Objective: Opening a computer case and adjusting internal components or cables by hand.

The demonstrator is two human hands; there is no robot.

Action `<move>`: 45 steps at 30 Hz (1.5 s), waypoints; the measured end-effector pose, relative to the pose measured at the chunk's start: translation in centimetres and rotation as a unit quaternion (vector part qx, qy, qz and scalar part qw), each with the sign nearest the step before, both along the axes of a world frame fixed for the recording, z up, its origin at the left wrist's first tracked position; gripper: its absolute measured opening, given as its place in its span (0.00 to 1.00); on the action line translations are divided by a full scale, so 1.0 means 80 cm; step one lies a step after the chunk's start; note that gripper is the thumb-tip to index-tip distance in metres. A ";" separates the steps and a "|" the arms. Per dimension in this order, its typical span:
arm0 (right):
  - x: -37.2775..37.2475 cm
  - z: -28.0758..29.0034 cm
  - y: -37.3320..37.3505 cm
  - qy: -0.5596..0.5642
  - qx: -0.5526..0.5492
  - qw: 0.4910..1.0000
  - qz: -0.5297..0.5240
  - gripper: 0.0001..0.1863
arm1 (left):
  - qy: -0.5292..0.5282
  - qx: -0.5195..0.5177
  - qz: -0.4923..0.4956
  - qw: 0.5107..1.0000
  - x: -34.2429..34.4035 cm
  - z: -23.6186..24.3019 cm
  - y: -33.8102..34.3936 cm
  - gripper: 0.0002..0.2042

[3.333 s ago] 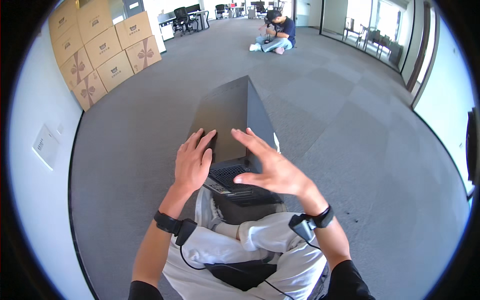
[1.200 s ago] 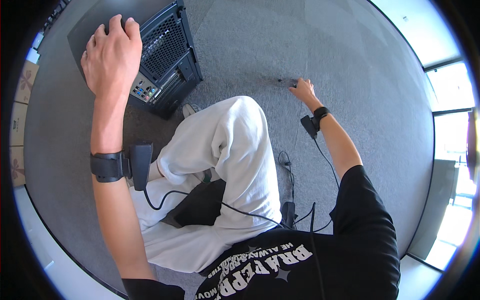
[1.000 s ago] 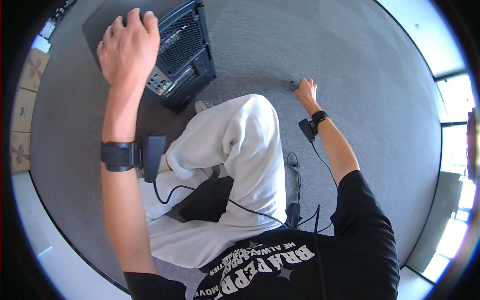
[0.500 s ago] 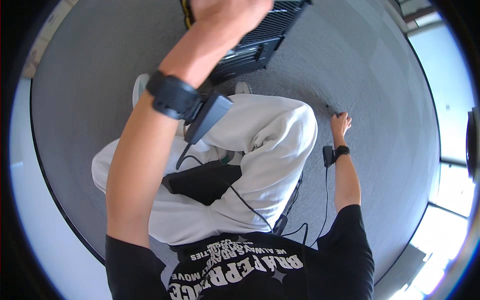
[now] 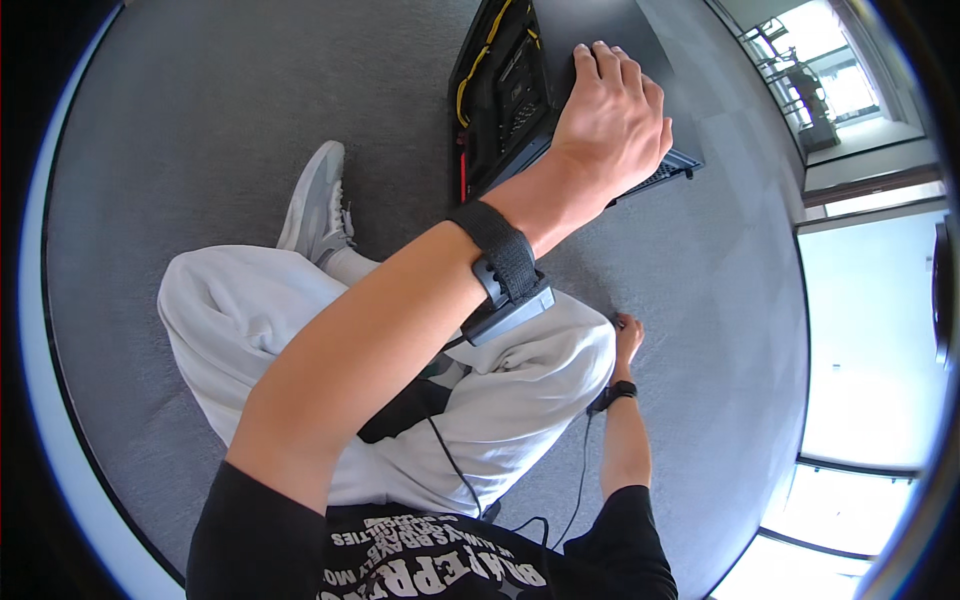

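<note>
A black computer case [image 5: 515,125] stands on the floor in front of me at the top of the view. Its open side shows dark parts and a yellow cable [image 5: 488,52]. My left hand [image 5: 612,115] lies over the case's smooth dark panel [image 5: 600,22], fingers stretched out and a little apart, palm down. My right hand [image 5: 629,338] is low at the floor, just outside my right knee. Its fingers are curled together around a small dark thing, partly hidden, whose kind I cannot make out.
I sit on the grey carpet [image 5: 230,110] with legs folded; my left shoe [image 5: 316,205] is close to the case. Each wrist has a strapped dark device, and a thin cable [image 5: 455,465] crosses my lap. A white wall [image 5: 870,340] and windows are at the right.
The case has turned, so its open side with the yellow cable now shows. My left hand has come onto its panel. My right hand has come closer to my knee, and my view has shifted.
</note>
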State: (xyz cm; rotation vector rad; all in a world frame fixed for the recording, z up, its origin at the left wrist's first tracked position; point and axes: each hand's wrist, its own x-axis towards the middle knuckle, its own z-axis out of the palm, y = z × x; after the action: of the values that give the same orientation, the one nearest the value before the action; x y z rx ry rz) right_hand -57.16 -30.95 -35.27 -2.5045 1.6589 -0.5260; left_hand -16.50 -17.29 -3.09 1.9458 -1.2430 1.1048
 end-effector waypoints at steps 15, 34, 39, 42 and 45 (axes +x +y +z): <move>-0.049 -0.063 0.003 -0.072 0.143 0.982 -0.095 0.11 | 0.058 0.137 0.019 0.989 -0.006 -0.004 0.006 0.27; 0.280 0.481 0.092 -0.159 -0.181 0.936 0.255 0.13 | 0.251 0.163 -0.406 0.863 0.004 -0.009 0.192 0.22; 0.446 0.508 0.145 -0.064 -0.138 0.915 0.373 0.27 | 0.541 0.200 -0.433 0.693 0.022 -0.049 0.345 0.18; 0.513 0.469 0.116 0.039 -0.127 0.942 0.308 0.38 | 0.625 0.163 -0.352 0.678 0.024 -0.077 0.381 0.17; 0.520 0.447 0.092 0.101 -0.121 0.951 0.266 0.42 | 0.675 0.113 -0.346 0.642 0.027 -0.089 0.409 0.16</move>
State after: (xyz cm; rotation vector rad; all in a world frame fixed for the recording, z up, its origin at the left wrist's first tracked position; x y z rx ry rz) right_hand -15.55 -23.55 0.53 -3.1061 0.9260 -0.4390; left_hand -14.35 15.41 -10.21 1.4561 -0.9511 -0.8914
